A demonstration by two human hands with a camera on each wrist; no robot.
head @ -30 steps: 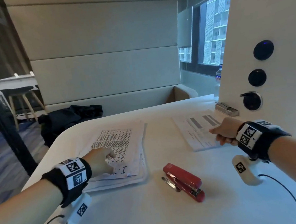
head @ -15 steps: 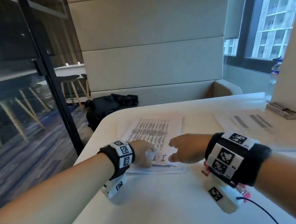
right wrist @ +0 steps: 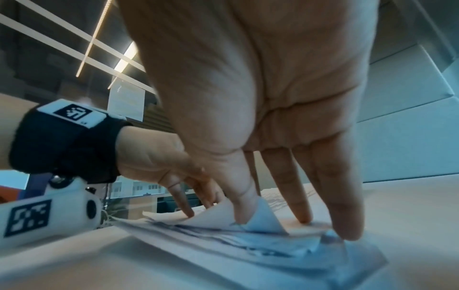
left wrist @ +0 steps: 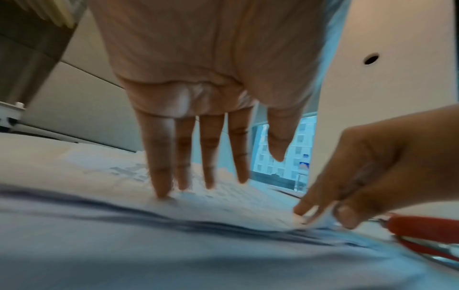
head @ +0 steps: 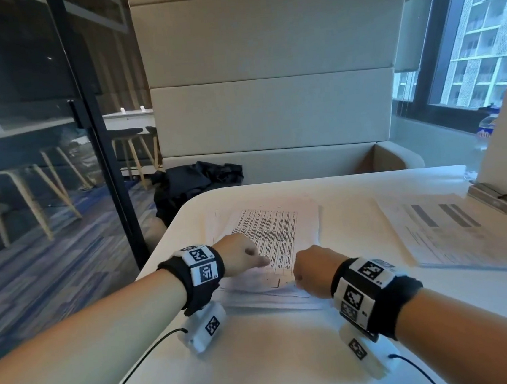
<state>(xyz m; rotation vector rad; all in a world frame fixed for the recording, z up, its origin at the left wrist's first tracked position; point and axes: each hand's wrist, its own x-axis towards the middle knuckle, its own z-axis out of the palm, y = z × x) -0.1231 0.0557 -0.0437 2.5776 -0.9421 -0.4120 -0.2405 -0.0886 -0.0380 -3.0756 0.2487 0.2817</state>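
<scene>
My left hand point(head: 239, 255) presses straight-fingered on the paper stack point(head: 283, 223); my right hand point(head: 312, 271), just beside it, pinches the near corner of the top sheet point(right wrist: 213, 214).

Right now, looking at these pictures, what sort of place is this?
Most likely an office meeting booth: padded wall panels back a bench seat, printed papers lie on a white table, and a glass partition shows stools in the room beyond.
</scene>
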